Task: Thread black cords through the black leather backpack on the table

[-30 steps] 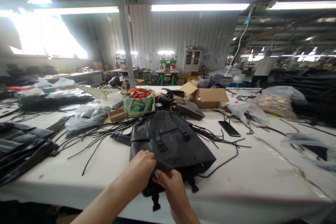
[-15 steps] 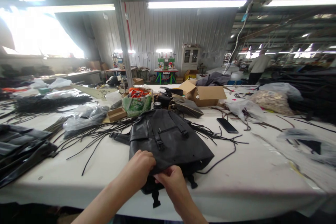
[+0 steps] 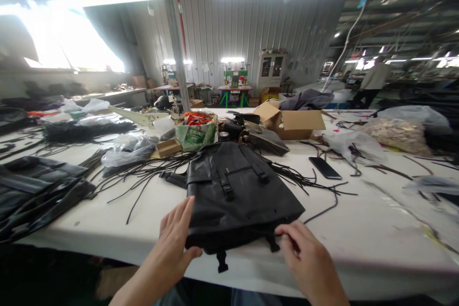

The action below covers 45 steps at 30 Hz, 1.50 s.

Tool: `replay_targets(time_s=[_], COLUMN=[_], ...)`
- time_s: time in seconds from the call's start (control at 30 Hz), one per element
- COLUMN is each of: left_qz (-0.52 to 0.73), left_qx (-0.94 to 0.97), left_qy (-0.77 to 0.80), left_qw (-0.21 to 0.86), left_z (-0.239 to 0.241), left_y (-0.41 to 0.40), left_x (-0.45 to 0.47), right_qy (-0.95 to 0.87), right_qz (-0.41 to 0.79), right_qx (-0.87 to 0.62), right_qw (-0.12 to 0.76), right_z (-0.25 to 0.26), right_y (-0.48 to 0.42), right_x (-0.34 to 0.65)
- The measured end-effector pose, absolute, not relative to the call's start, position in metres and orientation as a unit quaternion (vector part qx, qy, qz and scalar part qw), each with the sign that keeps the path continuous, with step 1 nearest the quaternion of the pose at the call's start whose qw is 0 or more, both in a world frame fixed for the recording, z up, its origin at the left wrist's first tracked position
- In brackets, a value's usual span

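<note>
A black backpack (image 3: 244, 196) lies on the white table in front of me, with straps and buckles across its upper face. Its near edge faces me, and a loose black buckle (image 3: 222, 262) hangs from it over the table's front. My left hand (image 3: 175, 236) rests against the bag's near left side, fingers stretched and thumb apart. At the near right corner, my right hand (image 3: 304, 251) has curled fingers pinching the bag's edge, close to a second dangling buckle (image 3: 272, 244). What lies inside the bag is hidden.
Bundled black cords (image 3: 143, 170) spread out behind the bag. A phone (image 3: 324, 168) lies to the right. Farther back stand a green bag (image 3: 195, 136) with orange contents and an open cardboard box (image 3: 301, 122). More black bags (image 3: 39, 196) lie left. A person (image 3: 375, 79) stands far right.
My hands were together at the bag's near edge and have moved apart. The left has opened against the left side; the right has shifted to the right corner. The view has tilted slightly.
</note>
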<state>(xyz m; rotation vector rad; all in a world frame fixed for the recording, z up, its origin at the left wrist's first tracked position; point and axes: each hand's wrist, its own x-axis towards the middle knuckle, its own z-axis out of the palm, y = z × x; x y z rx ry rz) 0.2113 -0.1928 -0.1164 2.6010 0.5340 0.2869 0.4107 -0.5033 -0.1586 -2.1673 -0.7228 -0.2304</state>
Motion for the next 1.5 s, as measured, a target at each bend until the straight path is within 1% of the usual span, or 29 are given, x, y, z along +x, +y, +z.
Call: replay_targets(time_s=[0.13,0.23,0.33,0.47,0.57,0.7,0.87,0.97,1.1,1.23,1.4,1.5], left_qz=[0.152,0.186,0.188,0.173,0.184,0.236,0.279,0.288,0.306,0.293,0.285,0.269], left_qx=[0.905,0.884,0.880,0.896,0.908,0.929,0.950,0.951,0.944,0.948,0.945,0.951], left_qy=[0.268,0.282,0.270,0.254,0.254,0.241,0.136,0.090,0.066,0.068,0.136,0.118], left_qw=[0.293,0.323,0.344,0.320,0.276,0.154,-0.011,-0.073,-0.109,-0.109,-0.081,-0.098], left_z=[-0.143,-0.144,-0.141,-0.139,-0.139,-0.143,-0.156,-0.159,-0.154,-0.160,-0.177,-0.180], left_y=[-0.192,-0.192,-0.194,-0.201,-0.206,-0.210,-0.213,-0.214,-0.215,-0.209,-0.203,-0.203], left_x=[0.207,0.211,0.213,0.212,0.211,0.209,0.204,0.202,0.202,0.202,0.197,0.196], right_qy=[-0.119,0.038,0.159,0.214,0.243,0.245,0.245,0.248,0.228,0.174,0.166,0.173], right_qz=[0.010,0.070,0.084,0.042,0.028,0.046,0.063,0.064,0.071,0.082,0.044,0.017], right_qx=[-0.850,-0.776,-0.645,-0.538,-0.501,-0.459,-0.409,-0.403,-0.410,-0.446,-0.464,-0.481], right_qw=[0.513,0.626,0.742,0.814,0.830,0.852,0.877,0.878,0.881,0.874,0.869,0.859], right_z=[-0.190,-0.204,-0.201,-0.184,-0.177,-0.180,-0.181,-0.177,-0.173,-0.176,-0.185,-0.193], right_y=[-0.553,-0.566,-0.566,-0.564,-0.568,-0.578,-0.582,-0.581,-0.578,-0.576,-0.578,-0.577], right_x=[0.444,0.452,0.454,0.460,0.468,0.477,0.479,0.476,0.469,0.464,0.468,0.470])
